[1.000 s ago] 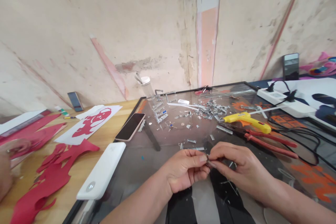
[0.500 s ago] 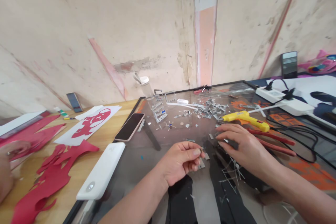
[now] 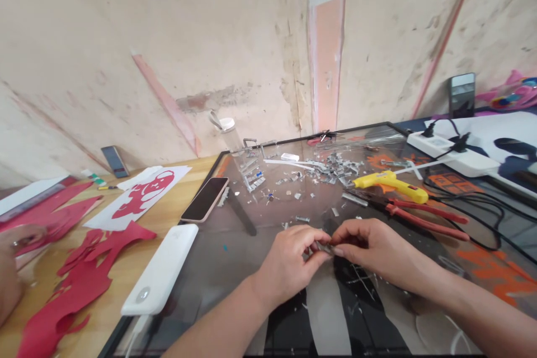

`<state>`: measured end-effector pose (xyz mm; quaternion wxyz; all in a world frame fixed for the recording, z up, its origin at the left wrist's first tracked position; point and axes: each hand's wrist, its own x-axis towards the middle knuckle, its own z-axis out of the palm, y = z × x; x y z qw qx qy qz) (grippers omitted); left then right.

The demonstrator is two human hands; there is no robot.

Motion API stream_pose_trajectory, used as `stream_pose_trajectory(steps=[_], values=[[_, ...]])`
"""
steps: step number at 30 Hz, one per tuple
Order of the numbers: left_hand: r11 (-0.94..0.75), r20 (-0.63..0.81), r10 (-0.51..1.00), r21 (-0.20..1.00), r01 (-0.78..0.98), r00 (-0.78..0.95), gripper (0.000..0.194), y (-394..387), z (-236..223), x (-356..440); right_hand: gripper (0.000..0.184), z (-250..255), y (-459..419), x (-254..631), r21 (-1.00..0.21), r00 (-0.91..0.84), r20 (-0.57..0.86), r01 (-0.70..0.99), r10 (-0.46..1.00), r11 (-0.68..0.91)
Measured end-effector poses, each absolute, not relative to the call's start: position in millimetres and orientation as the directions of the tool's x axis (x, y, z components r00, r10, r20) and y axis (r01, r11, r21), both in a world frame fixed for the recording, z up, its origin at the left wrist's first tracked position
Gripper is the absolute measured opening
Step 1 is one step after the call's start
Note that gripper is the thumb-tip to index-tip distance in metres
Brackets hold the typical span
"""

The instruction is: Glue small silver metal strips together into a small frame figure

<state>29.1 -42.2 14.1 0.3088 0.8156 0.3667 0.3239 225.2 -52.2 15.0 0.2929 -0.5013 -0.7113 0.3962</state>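
My left hand (image 3: pixel 293 254) and my right hand (image 3: pixel 371 246) meet above the dark glass table top (image 3: pixel 239 268). Both are closed, fingertips pinching one small greyish metal piece (image 3: pixel 325 247) between them. Its exact shape is mostly hidden by the fingers. Just beyond the hands lie a few small silver metal pieces (image 3: pixel 302 218). Red-handled pliers (image 3: pixel 419 218) rest right of my right hand, jaws toward the middle. Behind them sits a yellow glue gun (image 3: pixel 392 183). Farther back is a heap of silver metal pieces (image 3: pixel 338 168). Thin white strands lie beneath my right hand.
Left stand a white power bank (image 3: pixel 161 271) with a cable and a phone (image 3: pixel 205 199). A clear bottle (image 3: pixel 230 134) stands at the back. A power strip (image 3: pixel 453 154) with black cables lies right. Another person's hand (image 3: pixel 25 238) is at far left near red cut paper (image 3: pixel 79 274).
My right hand has come left and down from beside the pliers to meet my left hand at the small piece. The pliers now show more fully. The view has shifted slightly.
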Motion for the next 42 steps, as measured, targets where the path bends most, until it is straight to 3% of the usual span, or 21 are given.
stream_pose_trajectory(steps=[3, 7, 15, 23, 29, 33, 42], values=[[-0.551, 0.273, 0.788, 0.713, 0.433, 0.552, 0.024, -40.8, 12.8, 28.2, 0.012, 14.2, -52.1, 226.1, -0.795, -0.321, 0.063, 0.556, 0.945, 0.242], [-0.527, 0.257, 0.801, 0.731, 0.434, 0.54, 0.027, -38.4, 10.4, 28.1, 0.011, 15.2, -54.1, 225.2, -0.626, -0.365, 0.247, 0.647, 0.898, 0.435], [-0.567, 0.275, 0.776, 0.7, 0.435, 0.568, 0.039, -35.9, 1.7, 29.5, 0.017, 6.0, -56.0, 226.8, -0.303, -0.543, 0.437, 0.662, 0.717, 0.686], [-0.659, 0.324, 0.728, 0.576, 0.485, 0.604, 0.045, -35.3, -5.2, 35.0, 0.012, 3.0, -56.7, 227.2, -0.354, -0.492, 0.308, 0.735, 0.814, 0.578], [-0.743, 0.358, 0.656, 0.461, 0.486, 0.664, 0.044, -35.4, -4.4, 35.2, 0.014, -2.6, -57.1, 226.8, -0.189, -0.534, 0.291, 0.781, 0.793, 0.595], [-0.775, 0.379, 0.62, 0.435, 0.459, 0.687, 0.04, -32.5, 4.6, 28.8, 0.013, -3.2, -55.8, 226.4, -0.162, -0.505, 0.255, 0.818, 0.824, 0.552], [-0.76, 0.182, 0.602, 0.428, 0.489, 0.777, 0.034, -36.2, 18.1, 26.3, 0.014, -0.9, -55.1, 224.0, -0.226, -0.478, 0.214, 0.824, 0.852, 0.519]])
